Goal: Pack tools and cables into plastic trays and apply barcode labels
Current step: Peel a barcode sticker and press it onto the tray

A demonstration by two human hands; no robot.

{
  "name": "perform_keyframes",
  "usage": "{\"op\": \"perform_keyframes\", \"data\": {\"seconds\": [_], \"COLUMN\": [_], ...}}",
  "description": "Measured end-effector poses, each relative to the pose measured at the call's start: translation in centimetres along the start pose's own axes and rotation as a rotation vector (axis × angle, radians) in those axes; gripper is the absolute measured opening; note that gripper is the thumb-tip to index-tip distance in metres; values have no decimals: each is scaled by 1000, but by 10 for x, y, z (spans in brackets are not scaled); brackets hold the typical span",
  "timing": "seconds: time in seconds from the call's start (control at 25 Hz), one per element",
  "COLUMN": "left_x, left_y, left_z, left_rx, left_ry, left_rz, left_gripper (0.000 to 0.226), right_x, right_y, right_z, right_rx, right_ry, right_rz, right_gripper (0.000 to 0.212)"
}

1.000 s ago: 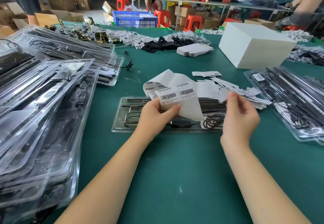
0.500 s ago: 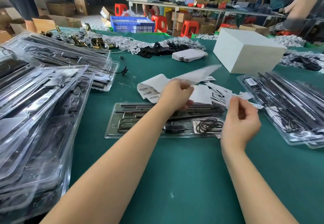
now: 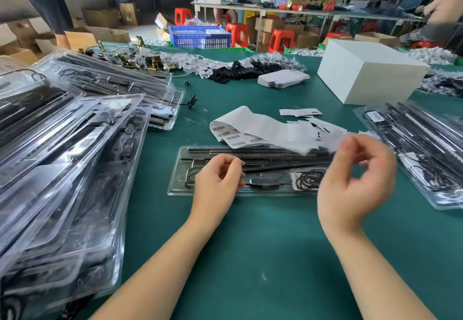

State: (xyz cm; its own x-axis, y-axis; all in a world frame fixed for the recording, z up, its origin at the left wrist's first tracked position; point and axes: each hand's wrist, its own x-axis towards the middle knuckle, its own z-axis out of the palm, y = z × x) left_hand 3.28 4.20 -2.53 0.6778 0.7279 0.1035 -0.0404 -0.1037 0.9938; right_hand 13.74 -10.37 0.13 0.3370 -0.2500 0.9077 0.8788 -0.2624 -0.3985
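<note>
A clear plastic tray [image 3: 176, 189] lies on the green table in front of me. It holds long black rods [image 3: 263, 154], a black inline module [image 3: 264, 183] and a coiled black cable [image 3: 308, 179]. A white strip of barcode labels [image 3: 250, 129] lies curled just behind the tray. My left hand [image 3: 217, 182] hovers over the tray's left part with loosely curled fingers and holds nothing. My right hand [image 3: 355, 182] is raised over the tray's right end; its thumb and forefinger pinch a small white label [image 3: 328, 145], which is blurred.
Stacked filled trays [image 3: 62, 169] crowd the left side, and more trays [image 3: 423, 149] lie at the right. A white box [image 3: 368, 74] stands at the back right. Torn label backings [image 3: 323, 125] are scattered behind the tray. The green table [image 3: 250, 257] shows bare cloth near me.
My left hand has let go of the label strip, which now lies behind the tray, and has come back over the tray's left part. My right hand still holds the peeled label.
</note>
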Motion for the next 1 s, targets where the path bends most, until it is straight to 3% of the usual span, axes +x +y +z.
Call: {"op": "perform_keyframes", "data": {"seconds": [0.08, 0.2, 0.36, 0.76, 1.0], "left_x": [-1, -3, -3, 1, 1], "left_y": [1, 5, 8, 8, 8], "left_z": [1, -1, -3, -7, -9], "left_rx": [-22, -100, -144, -207, -251], "left_ry": [-29, -91, -134, -107, -154], "left_rz": [15, 66, 145, -27, -159], "left_gripper": [16, 18, 12, 7, 11], "right_x": [2, -10, -31, -33, -31], "right_y": [-4, -9, -8, -9, -11], "right_z": [-3, 2, 17, 26, 25], "right_rx": [34, 39, -169, -247, -233], "right_ry": [3, -207, -413, -382, -379], "right_rz": [-53, -195, -333, -556, -598], "right_gripper": [9, 7, 17, 13, 11]}}
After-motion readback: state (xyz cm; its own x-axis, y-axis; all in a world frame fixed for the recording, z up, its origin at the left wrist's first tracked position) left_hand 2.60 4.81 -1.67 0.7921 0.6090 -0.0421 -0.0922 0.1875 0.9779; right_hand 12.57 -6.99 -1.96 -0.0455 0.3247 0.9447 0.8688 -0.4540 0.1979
